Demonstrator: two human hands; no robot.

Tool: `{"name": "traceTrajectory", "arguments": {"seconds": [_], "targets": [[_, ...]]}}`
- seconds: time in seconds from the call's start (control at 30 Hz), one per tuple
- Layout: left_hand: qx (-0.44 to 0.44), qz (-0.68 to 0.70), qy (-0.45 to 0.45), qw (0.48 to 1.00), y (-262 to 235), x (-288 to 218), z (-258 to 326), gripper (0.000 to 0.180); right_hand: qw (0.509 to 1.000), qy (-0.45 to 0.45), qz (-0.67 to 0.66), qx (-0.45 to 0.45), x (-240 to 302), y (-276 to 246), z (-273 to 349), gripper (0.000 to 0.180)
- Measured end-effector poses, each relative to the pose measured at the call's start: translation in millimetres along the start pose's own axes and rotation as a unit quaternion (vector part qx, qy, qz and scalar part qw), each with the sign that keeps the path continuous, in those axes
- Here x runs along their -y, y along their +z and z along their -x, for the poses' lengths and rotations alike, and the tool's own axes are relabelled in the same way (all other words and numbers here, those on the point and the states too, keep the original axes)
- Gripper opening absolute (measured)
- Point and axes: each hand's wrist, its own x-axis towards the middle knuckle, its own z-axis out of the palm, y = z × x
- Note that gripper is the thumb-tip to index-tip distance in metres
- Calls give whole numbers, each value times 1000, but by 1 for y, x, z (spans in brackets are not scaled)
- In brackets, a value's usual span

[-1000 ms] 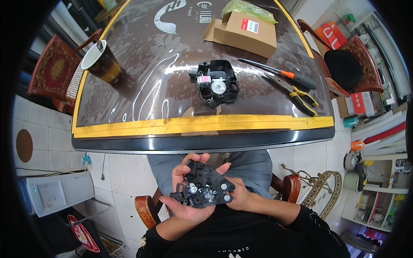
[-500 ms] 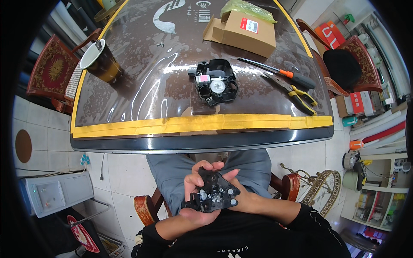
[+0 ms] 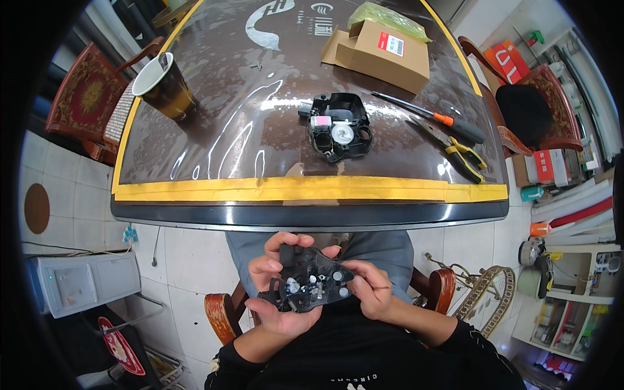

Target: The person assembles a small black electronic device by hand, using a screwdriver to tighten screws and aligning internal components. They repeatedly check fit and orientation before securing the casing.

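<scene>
Over my lap, below the table's front edge, I hold a black plastic mechanism cover (image 3: 313, 284) with small metallic and pale parts on its upturned face. My left hand (image 3: 286, 318) wraps round its left side, thumb below and fingers along the top. At the right end, my right hand (image 3: 374, 290) pinches the cover near two round silver studs. A matching black plastic housing (image 3: 342, 134) lies on the table ahead, with a white round gear and a pink-topped block inside. What is under the cover is hidden.
On the table (image 3: 227, 130) right of the housing lie a screwdriver (image 3: 463, 129) and yellow-handled pliers (image 3: 465, 159). Farther back stands an opened cardboard box (image 3: 396, 62). A paper cup (image 3: 166, 91) is at the left; small screws (image 3: 257, 65) lie near the middle.
The cover has shifted slightly left and turned flatter. My right hand has come out from behind it and now grips its right end. The view has shifted a little.
</scene>
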Motion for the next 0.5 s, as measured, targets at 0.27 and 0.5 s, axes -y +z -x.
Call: {"name": "traceTrajectory", "arguments": {"seconds": [0.27, 0.5], "targets": [[-5, -14, -29, 999, 1, -1, 2, 61, 994, -29, 7, 101, 4, 1, 3, 95], [14, -25, -40, 999, 2, 2, 7, 75, 990, -128, 29, 58, -2, 6, -2, 90]]}}
